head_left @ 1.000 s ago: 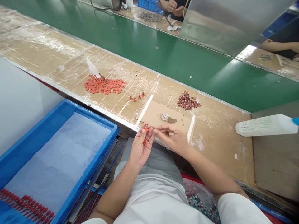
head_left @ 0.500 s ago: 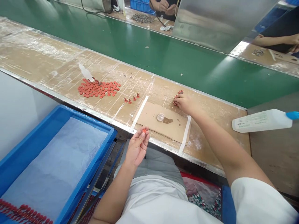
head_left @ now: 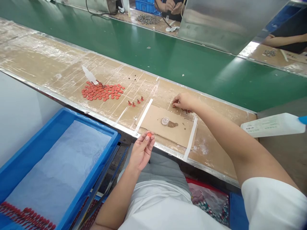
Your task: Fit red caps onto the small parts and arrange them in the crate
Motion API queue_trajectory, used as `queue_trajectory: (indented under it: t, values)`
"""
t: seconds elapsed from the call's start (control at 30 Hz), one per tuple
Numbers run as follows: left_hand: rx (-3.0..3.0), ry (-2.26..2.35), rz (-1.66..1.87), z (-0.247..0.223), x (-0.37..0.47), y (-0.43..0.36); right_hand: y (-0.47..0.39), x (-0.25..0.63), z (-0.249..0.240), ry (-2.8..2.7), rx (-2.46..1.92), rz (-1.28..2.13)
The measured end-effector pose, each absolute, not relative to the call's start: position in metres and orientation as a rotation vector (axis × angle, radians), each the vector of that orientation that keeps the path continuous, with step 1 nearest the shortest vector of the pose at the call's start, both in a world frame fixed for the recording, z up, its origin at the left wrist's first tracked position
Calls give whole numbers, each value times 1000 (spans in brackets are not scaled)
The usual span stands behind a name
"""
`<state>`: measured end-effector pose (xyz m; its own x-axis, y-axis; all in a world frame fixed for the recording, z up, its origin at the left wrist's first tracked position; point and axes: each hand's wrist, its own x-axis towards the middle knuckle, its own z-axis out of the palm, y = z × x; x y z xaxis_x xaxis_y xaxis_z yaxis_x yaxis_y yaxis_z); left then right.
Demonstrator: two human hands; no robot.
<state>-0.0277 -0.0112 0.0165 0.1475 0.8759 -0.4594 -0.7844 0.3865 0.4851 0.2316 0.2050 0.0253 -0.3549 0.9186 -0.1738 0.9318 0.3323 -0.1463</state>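
My left hand (head_left: 142, 150) pinches a small round red disc (head_left: 149, 134) over the bench's front edge. My right hand (head_left: 182, 101) is at the small dark red parts (head_left: 187, 111) behind the cardboard sheet (head_left: 175, 135), its fingertips closed on a small reddish piece (head_left: 174, 104). On the cardboard stands a small clear cup (head_left: 165, 120) beside a wet stain. Several red discs with upright pieces (head_left: 133, 104) stand left of the cardboard. Farther left lies a spread of red discs (head_left: 103, 93), with a white pointed strip (head_left: 89, 75) at its back.
A blue tray (head_left: 96, 126) lined with pale sheet is at the lower left, holding rows of red parts. A white bottle (head_left: 273, 125) lies at the right. Behind the bench runs a green belt (head_left: 120, 41); another person's hands (head_left: 173, 7) are beyond it.
My right hand has shifted left along the small parts, uncovering some of them, and now has a piece at its fingertips. My left hand has barely moved, still with the red disc.
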Motion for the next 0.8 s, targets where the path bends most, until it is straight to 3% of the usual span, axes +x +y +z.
queue_trajectory:
  t: [0.23, 0.47, 0.8]
  values:
    - [132, 771, 1226, 16, -29, -11, 207, 231, 28, 2755, 1979, -458]
    - [136, 739, 1218, 13, -31, -11, 126, 216, 15, 2758, 2691, -1001]
    - [142, 713, 1145, 11, -27, -13, 82, 212, -15, 2718, 2869, -942]
